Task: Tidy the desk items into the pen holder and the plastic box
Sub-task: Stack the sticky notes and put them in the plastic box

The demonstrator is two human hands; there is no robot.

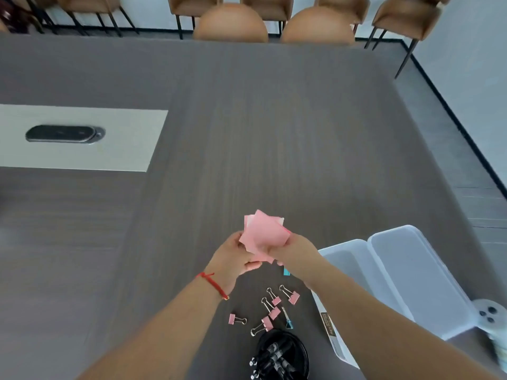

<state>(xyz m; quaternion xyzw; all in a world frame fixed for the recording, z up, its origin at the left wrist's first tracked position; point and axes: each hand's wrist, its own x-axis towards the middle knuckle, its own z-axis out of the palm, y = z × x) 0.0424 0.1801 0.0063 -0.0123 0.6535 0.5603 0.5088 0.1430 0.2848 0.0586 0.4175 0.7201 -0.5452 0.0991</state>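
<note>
Both hands hold a loose stack of pink sticky notes (264, 233) above the table. My left hand (233, 255) grips the stack's lower left and my right hand (295, 250) its lower right. Several pink binder clips (274, 311) lie on the table below my hands, with one small blue clip (288, 323) among them. A blue scrap (286, 272) shows just under my right wrist. The black pen holder (284, 355) at the bottom edge holds several pens. The clear plastic box (345, 259) stands open at the right, its lid (417, 278) folded back.
The dark wood table (247, 133) has a pale inset panel (82, 138) with a metal cable port (64, 133) at the left. Tan chairs (231, 23) line the far edge. A white object (491, 316) lies at the right edge beyond the box.
</note>
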